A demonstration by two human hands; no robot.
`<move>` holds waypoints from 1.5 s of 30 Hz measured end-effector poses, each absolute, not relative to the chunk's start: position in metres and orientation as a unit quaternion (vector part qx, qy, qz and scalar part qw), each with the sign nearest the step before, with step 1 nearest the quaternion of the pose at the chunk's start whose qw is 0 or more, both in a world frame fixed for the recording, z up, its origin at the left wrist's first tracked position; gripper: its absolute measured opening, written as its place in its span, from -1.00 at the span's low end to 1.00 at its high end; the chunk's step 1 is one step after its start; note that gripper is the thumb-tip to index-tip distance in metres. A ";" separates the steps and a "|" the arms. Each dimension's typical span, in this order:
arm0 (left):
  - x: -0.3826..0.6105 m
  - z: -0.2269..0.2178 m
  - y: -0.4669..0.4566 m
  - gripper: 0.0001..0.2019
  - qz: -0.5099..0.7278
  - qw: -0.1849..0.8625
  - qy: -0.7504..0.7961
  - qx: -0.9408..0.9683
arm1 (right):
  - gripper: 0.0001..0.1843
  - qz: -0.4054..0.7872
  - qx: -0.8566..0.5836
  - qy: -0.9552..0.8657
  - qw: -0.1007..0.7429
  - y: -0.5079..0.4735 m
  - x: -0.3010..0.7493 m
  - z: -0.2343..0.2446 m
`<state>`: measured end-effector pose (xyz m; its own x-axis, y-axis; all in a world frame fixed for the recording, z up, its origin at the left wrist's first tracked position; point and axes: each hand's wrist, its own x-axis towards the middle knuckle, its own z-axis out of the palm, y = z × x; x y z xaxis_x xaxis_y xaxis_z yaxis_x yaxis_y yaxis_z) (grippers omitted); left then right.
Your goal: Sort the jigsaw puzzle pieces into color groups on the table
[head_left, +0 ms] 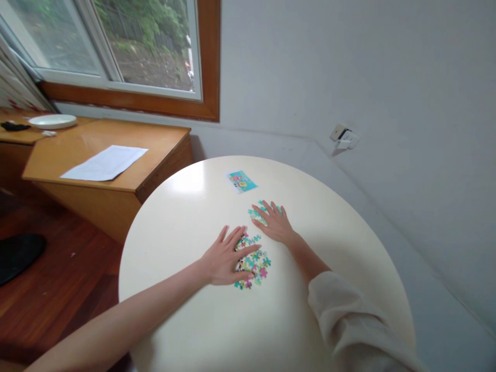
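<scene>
A heap of small colourful puzzle pieces (256,262) lies near the middle of a round cream table (186,217). My left hand (227,257) rests flat on the left side of the heap, fingers spread and open. My right hand (273,223) lies flat over the far part of the pieces, fingers stretched out, with a white sleeve pushed up the forearm. A small turquoise picture card (241,181) lies farther back on the table, apart from both hands.
A wooden desk (96,175) stands to the left under a window, with a sheet of white paper (105,163) and a white plate (52,121) on it. A wall socket (344,137) sits on the grey wall. A dark round object (19,253) lies on the wooden floor.
</scene>
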<state>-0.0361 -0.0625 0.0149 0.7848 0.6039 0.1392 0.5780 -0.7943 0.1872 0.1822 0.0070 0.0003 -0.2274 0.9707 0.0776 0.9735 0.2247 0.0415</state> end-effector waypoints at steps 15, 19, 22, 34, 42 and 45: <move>-0.020 0.007 -0.062 -0.29 0.102 0.077 0.269 0.955 | -0.38 -0.014 -0.578 -0.816 0.009 0.028 0.165 0.000; -0.017 0.006 -0.064 -0.26 0.104 0.078 0.274 0.953 | -0.37 -0.010 -0.573 -0.819 0.000 0.033 0.159 0.000; -0.009 0.007 -0.069 -0.21 0.105 0.087 0.277 0.951 | -0.36 0.004 -0.573 -0.820 -0.003 0.037 0.149 0.002; 0.017 0.010 -0.086 -0.27 0.138 0.094 0.319 0.933 | -0.29 0.054 -0.571 -0.819 -0.017 0.045 0.120 0.011; 0.019 0.006 -0.084 -0.33 0.165 0.086 0.395 0.900 | -0.28 0.072 -0.577 -0.813 -0.034 0.049 0.120 0.011; 0.022 0.006 -0.083 -0.33 0.146 0.099 0.401 0.899 | -0.28 0.084 -0.576 -0.813 -0.029 0.050 0.121 0.011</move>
<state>0.0225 -0.0835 0.0058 0.6356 0.7499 0.1836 0.6918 -0.6587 0.2957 0.1207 0.0498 0.0109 -0.3354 0.9309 -0.1444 0.9408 0.3228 -0.1036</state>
